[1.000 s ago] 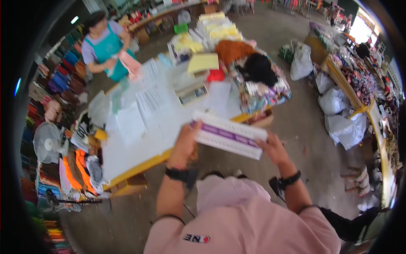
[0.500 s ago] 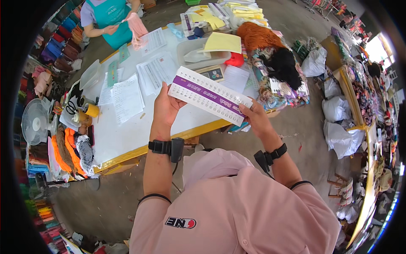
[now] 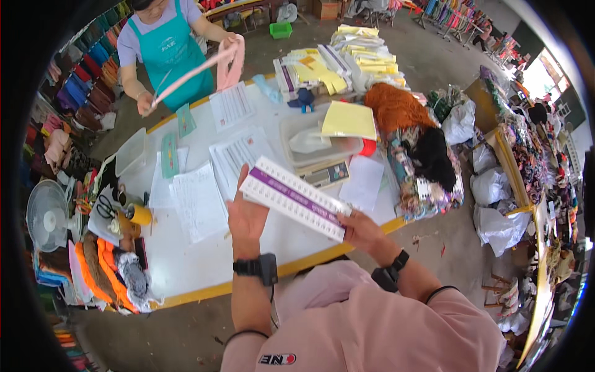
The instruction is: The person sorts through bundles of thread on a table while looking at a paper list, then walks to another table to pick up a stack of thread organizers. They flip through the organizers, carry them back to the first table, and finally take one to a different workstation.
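I hold a long white card with a purple stripe [image 3: 294, 198] above the near part of a white table with a yellow edge [image 3: 186, 260]. My left hand [image 3: 245, 214] grips its left end and my right hand [image 3: 361, 230] grips its right end. Both wrists wear black watches. Under the card lie sheets of printed paper [image 3: 199, 199] on the tabletop. Just beyond the card a small scale [image 3: 327, 173] sits with a clear plastic tub [image 3: 313, 141] and a yellow sheet [image 3: 349, 119] on it.
Another person in a teal apron [image 3: 162, 49] stands across the table, holding a pink strip. Stacks of yellow and white cards [image 3: 338, 62], orange and black yarn [image 3: 409, 124], a fan [image 3: 46, 214], scissors and white sacks [image 3: 496, 204] surround the table.
My head has tilted down and the view has shifted, so the table sits lower in frame. The striped card stays in both hands, moved slightly nearer to the table.
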The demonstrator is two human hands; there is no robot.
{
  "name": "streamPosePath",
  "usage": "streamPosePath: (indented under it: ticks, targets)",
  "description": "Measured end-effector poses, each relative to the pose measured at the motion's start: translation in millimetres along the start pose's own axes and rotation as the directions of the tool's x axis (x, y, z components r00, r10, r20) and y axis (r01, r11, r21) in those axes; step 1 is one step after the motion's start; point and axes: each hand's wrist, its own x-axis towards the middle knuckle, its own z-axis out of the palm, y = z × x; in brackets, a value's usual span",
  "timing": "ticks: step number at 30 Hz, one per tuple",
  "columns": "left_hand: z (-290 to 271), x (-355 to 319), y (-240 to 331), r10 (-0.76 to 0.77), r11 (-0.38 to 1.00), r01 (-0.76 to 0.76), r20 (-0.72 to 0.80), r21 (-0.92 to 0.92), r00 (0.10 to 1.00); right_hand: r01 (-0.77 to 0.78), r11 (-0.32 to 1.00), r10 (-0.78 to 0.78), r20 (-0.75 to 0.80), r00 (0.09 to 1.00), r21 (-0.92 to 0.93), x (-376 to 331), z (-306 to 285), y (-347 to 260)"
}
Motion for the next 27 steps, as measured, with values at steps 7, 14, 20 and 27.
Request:
streamPosePath:
  ticks: [7, 14, 20, 27]
  targets:
    - [-0.9, 18.7, -1.7, 0.112, 0.958, -0.096, -0.044, 0.268, 0.993, -0.267, 0.963, 0.263, 0.087, 0.961, 0.043, 51.6, 7.1, -13.4]
    - [-25.9, 42.7, 2.7, 0.247, 0.933, -0.167, -0.228, 0.32, 0.942, -0.365, 0.924, 0.379, 0.14, 0.915, -0.114, 105.9, 10.3, -38.5]
    - [-33.4, 66.3, 7.4, 0.277, 0.944, -0.208, -0.268, 0.257, 0.923, -0.428, 0.904, 0.427, 0.089, 0.9, -0.01, 128.2, 13.9, -46.8]
    - [-38.8, 78.7, 32.4, 0.279, 0.907, -0.215, -0.135, 0.362, 0.951, -0.212, 0.771, 0.36, 0.136, 0.923, -0.601, 152.8, 11.0, -98.8]
